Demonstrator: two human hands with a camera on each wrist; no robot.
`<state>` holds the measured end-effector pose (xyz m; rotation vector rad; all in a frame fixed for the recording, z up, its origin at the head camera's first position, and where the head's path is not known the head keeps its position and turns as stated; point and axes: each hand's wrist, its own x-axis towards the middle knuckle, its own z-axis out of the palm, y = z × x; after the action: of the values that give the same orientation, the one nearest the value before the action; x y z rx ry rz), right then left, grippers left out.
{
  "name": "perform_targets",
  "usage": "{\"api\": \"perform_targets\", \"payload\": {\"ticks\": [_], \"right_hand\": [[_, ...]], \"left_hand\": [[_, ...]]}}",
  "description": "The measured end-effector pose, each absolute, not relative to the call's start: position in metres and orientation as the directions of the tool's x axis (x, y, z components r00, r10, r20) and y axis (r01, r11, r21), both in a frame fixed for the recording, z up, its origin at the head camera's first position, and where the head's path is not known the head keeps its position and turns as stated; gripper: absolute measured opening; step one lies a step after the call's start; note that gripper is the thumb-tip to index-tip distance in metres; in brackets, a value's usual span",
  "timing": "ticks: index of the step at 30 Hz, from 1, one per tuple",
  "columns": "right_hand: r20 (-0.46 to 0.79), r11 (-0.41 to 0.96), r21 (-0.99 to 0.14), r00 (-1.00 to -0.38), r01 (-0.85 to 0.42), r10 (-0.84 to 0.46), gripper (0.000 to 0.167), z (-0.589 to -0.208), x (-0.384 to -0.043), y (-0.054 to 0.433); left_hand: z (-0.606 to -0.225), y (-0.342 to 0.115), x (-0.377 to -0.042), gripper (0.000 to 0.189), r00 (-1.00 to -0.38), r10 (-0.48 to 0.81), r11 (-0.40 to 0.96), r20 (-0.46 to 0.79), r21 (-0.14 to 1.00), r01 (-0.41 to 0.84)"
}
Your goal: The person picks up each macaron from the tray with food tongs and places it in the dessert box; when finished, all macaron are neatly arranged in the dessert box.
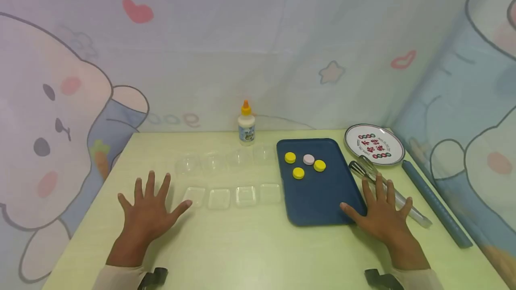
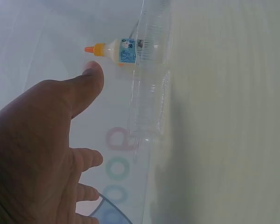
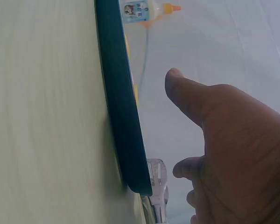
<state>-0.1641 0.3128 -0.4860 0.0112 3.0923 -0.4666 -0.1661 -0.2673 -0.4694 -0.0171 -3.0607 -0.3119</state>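
My left hand (image 1: 147, 218) is held with fingers spread at the left of the table, holding nothing. Nearest to its thumb are small clear plastic containers (image 1: 219, 198), square ones in front and rounder ones behind. My right hand (image 1: 383, 220) also has its fingers spread and grips nothing. It hovers by the front right corner of a dark blue tray (image 1: 318, 200), partly covering metal tongs (image 1: 411, 208) with slotted ends. On the tray lie three yellow macaron-shaped discs (image 1: 298, 173) and one pale pink disc (image 1: 308, 159).
A white glue bottle (image 1: 247, 131) with an orange tip stands upright at the table's back edge. A round plate (image 1: 353, 143) with red lettering lies at the back right. Along the right edge stretches a long blue-grey strip (image 1: 437, 205). Printed fabric hangs behind the table.
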Motion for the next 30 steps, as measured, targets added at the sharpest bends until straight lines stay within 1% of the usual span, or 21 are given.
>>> {"api": "perform_targets", "payload": {"ticks": [5, 12, 17, 20, 30], "right_hand": [[0.004, 0.955, -0.295, -1.0, 0.002, 0.003, 0.115, -0.486, -0.167, 0.315], [0.001, 0.952, -0.307, -1.0, 0.003, 0.004, 0.115, -0.49, -0.17, 0.312], [0.011, 0.955, -0.297, -1.0, -0.006, -0.003, 0.114, -0.485, -0.17, 0.314], [0.021, 0.954, -0.3, -1.0, -0.016, -0.01, 0.113, -0.481, -0.173, 0.317], [0.021, 0.95, -0.311, -1.0, -0.007, 0.0, 0.108, -0.476, -0.19, 0.335]], "left_hand": [[-0.466, -0.263, -0.17, 0.11, -0.996, 0.022, 0.978, 0.092, 0.202, 0.041], [-0.467, -0.256, -0.172, 0.11, -0.995, 0.046, 0.979, 0.089, 0.194, 0.062], [-0.469, -0.24, -0.177, 0.109, -0.989, 0.117, 0.978, 0.094, 0.164, 0.131], [-0.467, -0.229, -0.181, 0.107, -0.98, 0.162, 0.972, 0.118, 0.151, 0.179], [-0.46, -0.193, -0.197, 0.101, -0.944, 0.293, 0.937, 0.153, 0.153, 0.315]]}}
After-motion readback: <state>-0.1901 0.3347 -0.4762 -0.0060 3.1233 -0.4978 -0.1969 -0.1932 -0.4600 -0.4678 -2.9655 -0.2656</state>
